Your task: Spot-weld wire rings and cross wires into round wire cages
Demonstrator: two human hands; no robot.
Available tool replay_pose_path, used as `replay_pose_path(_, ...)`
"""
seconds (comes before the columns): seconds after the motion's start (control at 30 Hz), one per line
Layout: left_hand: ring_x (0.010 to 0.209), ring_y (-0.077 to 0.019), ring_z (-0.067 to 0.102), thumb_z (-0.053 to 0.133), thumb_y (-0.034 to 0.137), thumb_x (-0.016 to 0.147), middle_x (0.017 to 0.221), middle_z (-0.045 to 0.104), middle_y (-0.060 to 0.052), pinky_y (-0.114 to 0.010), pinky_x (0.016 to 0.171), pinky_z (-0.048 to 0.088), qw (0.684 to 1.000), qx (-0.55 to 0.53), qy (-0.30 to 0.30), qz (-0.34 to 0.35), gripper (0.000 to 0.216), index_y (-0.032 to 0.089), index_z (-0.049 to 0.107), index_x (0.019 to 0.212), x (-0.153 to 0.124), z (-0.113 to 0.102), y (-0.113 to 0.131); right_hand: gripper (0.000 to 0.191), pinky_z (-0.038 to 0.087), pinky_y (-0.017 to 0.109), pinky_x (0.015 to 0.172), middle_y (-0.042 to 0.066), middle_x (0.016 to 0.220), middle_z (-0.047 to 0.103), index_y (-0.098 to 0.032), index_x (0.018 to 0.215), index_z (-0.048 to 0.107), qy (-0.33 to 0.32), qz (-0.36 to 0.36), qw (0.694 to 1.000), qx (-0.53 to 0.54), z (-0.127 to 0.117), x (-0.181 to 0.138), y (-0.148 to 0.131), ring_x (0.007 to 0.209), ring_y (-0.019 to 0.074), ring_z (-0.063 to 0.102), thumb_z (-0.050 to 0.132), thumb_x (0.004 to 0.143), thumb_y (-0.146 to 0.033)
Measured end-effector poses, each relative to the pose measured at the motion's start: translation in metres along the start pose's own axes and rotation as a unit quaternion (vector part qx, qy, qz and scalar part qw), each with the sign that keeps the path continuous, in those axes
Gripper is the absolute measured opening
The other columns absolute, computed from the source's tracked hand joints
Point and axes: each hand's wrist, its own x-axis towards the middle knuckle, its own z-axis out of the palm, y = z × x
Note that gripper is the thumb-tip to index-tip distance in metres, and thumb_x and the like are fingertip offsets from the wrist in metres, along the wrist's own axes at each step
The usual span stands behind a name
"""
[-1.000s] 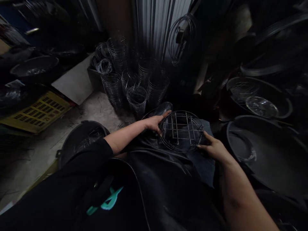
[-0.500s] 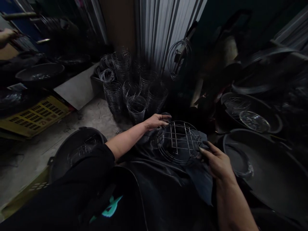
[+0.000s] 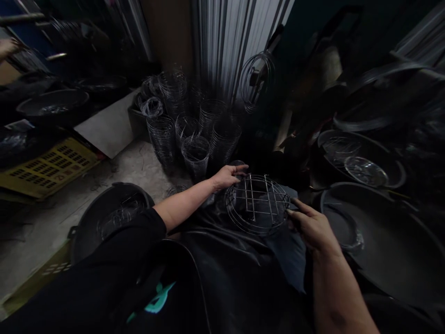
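Observation:
A round wire rack [image 3: 259,202], with ring-shaped wires around a grid of straight wires, is tilted above my lap in the head view. My right hand [image 3: 311,226] pinches its right rim between thumb and fingers. At the rack's upper left edge is my left hand [image 3: 225,177], its index finger stretched out and its thumb apart below. Whether the left thumb touches the rim, I cannot tell. Beneath the rack lie a dark apron [image 3: 239,260] and a blue-grey cloth [image 3: 290,260].
Stacks of wire rings [image 3: 195,150] stand ahead on the floor. A dark basin [image 3: 86,232] with wire pieces is at left, near a yellow crate [image 3: 52,162]. Large dark pans [image 3: 392,236] fill the right side. A coil of wire [image 3: 255,79] hangs ahead. Another person's hand [image 3: 9,48] shows far left.
The rack has tilted slightly, and my right hand has shifted a little up at its rim. My left hand stays nearly in place. The view has moved slightly.

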Motion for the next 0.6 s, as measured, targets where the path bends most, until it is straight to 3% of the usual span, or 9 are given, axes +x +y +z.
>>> replay_pose_path(0.17, 0.107, -0.0199, 0.065, 0.058, -0.009, 0.052, 0.116, 0.071, -0.008, -0.023, 0.084, 0.050, 0.997, 0.049, -0.052, 0.002, 0.080, 0.017, 0.060, 0.128, -0.005, -0.011, 0.010, 0.055, 0.048, 0.022, 0.054, 0.005, 0.093, 0.074, -0.018, 0.107, 0.074, -0.006, -0.027, 0.997, -0.071, -0.008, 0.005, 0.004, 0.073, 0.0180, 0.065, 0.077, 0.053, -0.026)
replay_pose_path(0.33, 0.126, -0.0226, 0.054, 0.073, -0.007, 0.042, 0.136, 0.060, -0.003, -0.027, 0.102, 0.043, 0.966, 0.168, -0.194, 0.028, 0.105, 0.025, 0.048, 0.139, -0.017, -0.031, 0.027, 0.075, 0.047, 0.024, 0.046, 0.003, 0.088, 0.074, -0.018, 0.129, 0.062, -0.067, -0.007, 0.993, -0.095, -0.012, -0.003, 0.008, 0.048, 0.0112, 0.056, 0.079, 0.057, -0.031)
replay_pose_path(0.47, 0.136, -0.0275, 0.044, 0.086, 0.003, 0.034, 0.147, 0.048, -0.008, -0.032, 0.111, 0.036, 0.947, 0.266, -0.168, 0.063, 0.127, 0.023, 0.033, 0.147, -0.026, -0.030, 0.028, 0.071, 0.047, 0.019, 0.045, 0.003, 0.101, 0.073, -0.021, 0.126, 0.065, -0.042, 0.014, 0.997, -0.070, -0.008, -0.007, 0.012, 0.052, 0.0093, 0.058, 0.079, 0.057, -0.025)
replay_pose_path(0.6, 0.138, -0.0302, 0.041, 0.091, 0.012, 0.035, 0.150, 0.044, -0.011, -0.036, 0.114, 0.033, 0.942, 0.279, -0.175, 0.061, 0.132, 0.022, 0.027, 0.150, -0.030, -0.024, 0.023, 0.077, 0.045, 0.021, 0.039, 0.004, 0.102, 0.072, -0.022, 0.132, 0.060, -0.045, 0.042, 0.996, -0.058, -0.005, -0.009, 0.017, 0.044, 0.0082, 0.055, 0.080, 0.058, -0.026)
